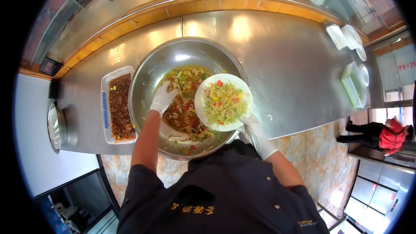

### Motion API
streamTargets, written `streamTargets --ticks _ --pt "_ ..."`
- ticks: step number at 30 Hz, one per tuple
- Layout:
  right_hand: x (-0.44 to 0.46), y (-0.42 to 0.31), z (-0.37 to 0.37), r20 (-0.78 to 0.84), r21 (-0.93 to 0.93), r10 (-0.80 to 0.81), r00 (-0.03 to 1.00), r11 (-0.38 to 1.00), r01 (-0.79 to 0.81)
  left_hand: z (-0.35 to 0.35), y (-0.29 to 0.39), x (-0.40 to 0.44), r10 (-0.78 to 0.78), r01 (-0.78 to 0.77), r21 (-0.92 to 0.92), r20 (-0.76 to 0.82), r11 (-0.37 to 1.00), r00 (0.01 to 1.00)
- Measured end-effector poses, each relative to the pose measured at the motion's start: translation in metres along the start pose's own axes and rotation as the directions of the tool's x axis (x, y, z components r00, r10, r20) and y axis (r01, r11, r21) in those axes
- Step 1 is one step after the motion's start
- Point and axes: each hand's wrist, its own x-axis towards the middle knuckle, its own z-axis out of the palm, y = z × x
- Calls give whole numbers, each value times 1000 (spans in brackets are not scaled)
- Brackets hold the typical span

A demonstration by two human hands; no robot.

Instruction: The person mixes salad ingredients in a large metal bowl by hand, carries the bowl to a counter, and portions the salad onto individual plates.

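A large steel bowl (149, 60) holds meat pieces, chopped vegetables and brown liquid (180, 108). My left hand (164, 97), in a white glove, reaches into the food at the bowl's left middle; its fingers are closed around some of the mix, partly hidden. In my gloved right hand (253, 132) is the lower right rim of a white plate (199, 99). Shredded pale green vegetables with red and yellow bits (223, 104) cover this plate, which is over the bowl's right side. A clear plastic container (104, 108) of dark red chopped food (120, 104) stands left of the bowl.
The steel counter (294, 69) has stacked white dishes (351, 37) and a clear tub (353, 84) at its right end. A metal bowl with white plates (54, 125) is far left. Another person in red and black (385, 136) stands far right.
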Motion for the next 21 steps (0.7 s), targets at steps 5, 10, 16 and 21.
streamTargets --ticks 5,10,16,21 --pt "-15 -18 18 -52 -3 -48 997 999 48 3 -62 31 -365 379 282 -104 881 925" --pt "-31 -40 23 -103 -32 -116 988 993 113 68 54 50 -164 43 482 213 875 963" --pt "-29 -63 22 -49 -15 -144 988 990 144 128 90 -56 -147 -166 479 550 862 822" --pt "-20 -65 18 -48 2 -104 993 995 104 174 55 -101 -59 -40 145 619 989 783"
